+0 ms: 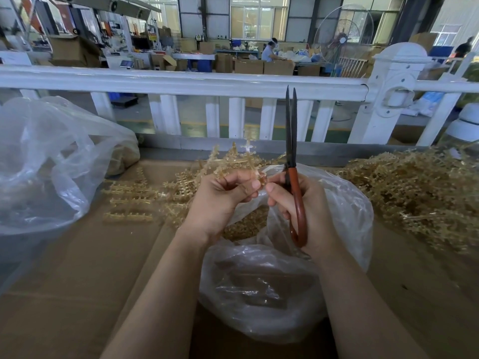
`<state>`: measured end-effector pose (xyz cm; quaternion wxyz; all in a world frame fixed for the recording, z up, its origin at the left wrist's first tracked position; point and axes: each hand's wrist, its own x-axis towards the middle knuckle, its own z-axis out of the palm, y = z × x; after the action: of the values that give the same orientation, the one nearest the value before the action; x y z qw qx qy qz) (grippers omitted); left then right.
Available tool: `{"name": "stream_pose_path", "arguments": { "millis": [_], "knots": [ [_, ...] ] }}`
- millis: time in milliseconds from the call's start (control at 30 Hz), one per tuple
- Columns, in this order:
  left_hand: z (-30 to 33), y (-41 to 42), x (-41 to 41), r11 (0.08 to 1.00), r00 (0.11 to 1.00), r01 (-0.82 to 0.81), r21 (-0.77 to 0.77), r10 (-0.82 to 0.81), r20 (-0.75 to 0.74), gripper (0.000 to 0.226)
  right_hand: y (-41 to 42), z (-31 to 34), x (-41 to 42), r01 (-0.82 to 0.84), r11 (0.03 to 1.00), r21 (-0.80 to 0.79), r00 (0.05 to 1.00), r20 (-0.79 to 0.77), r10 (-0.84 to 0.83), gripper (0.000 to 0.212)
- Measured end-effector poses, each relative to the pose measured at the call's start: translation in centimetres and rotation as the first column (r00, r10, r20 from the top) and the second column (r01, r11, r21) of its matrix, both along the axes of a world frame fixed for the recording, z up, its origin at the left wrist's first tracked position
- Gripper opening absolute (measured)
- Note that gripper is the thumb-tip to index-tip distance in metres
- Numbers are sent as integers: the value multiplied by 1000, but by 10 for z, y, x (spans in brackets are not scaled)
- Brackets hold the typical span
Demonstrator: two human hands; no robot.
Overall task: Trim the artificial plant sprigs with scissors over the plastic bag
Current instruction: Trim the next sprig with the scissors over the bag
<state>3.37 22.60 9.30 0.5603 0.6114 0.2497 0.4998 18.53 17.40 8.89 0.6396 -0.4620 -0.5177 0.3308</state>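
**Positioning the sprig for a cut over the bag**

I hold the sprig at centre frame, pinched between the curled thumb and fingers of my left hand. My right hand is wrapped round the red handle loop of the scissors; its thumb and forefinger also reach across to touch the sprig. The blades point straight up toward the white railing and stand almost fully together, so no cut is in progress.

Both hands sit above the open clear plastic bag, lower centre, which already contains trimmed pieces. Untrimmed stock lies in a pile at the right edge, and flat moulded frames lie left of centre on the cardboard.

Recommended procedure, as I judge it:
1. Release the right-hand fingertips from the sprig.
2. Tip the blades down and open them.
3. Keep the cut line directly above the bag mouth, so offcuts drop in.
4. Keep the left fingertips back from the blade path.
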Motion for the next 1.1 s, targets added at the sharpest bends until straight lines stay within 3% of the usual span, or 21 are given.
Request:
{"name": "stream_pose_path", "arguments": {
  "millis": [133,367,467,533,633,667,767,867,1000,1100],
  "knots": [
    [-2,1,1,996,999,-43,79,45,-25,4,-2,0,-1,-6,1000,16,1000,-3,6,11],
    [1,-2,2,984,993,-101,149,108,-42,5,-1,1,0,-2,1000,1,1000,-6,2,9],
    [0,-3,5,957,971,-207,202,226,-78,16,-2,1,0,-38,999,9,998,-42,38,8],
    [-3,-4,6,877,905,-326,354,397,-150,17,-3,1,0,-72,997,17,994,-83,73,22],
    [-8,-3,6,584,708,-401,706,686,-166,6,-4,3,-1,-61,998,-10,988,-140,59,34],
    [-9,-2,5,543,678,-394,741,716,-164,7,-4,4,-1,-67,998,-16,983,-173,63,30],
    [-13,0,2,484,709,-289,826,688,-155,20,-1,5,-1,-113,994,5,943,-316,109,16],
    [-11,1,2,383,686,-290,877,723,-89,13,-4,5,1,-57,997,-59,966,-256,40,39],
    [-10,0,1,439,692,-342,831,716,-92,13,-3,4,4,-33,989,-144,983,-185,6,52],
    [-8,0,1,476,695,-376,795,712,-98,16,-3,3,6,-121,986,-115,981,-164,101,41]
  ]
}}
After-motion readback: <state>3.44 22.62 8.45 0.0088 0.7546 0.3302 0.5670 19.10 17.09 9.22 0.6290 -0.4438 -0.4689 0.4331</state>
